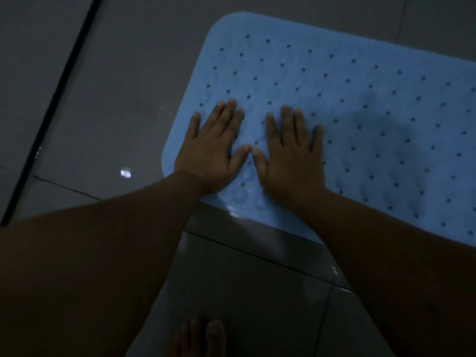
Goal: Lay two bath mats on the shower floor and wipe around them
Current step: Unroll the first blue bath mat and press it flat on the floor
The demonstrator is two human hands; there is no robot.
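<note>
A light blue bath mat (pixel 360 104) with many small round holes lies flat on the grey tiled floor, running off the right edge of the head view. My left hand (pixel 213 148) presses flat on the mat near its left end, fingers straight and spread. My right hand (pixel 291 155) presses flat beside it, fingers straight too. The two thumbs nearly touch. Only one mat is in view.
Grey floor tiles (pixel 116 86) with wet glints surround the mat. A dark strip (pixel 51 104) runs diagonally across the floor at the left. A bare foot (pixel 203 336) stands on the tiles at the bottom edge. The scene is dim.
</note>
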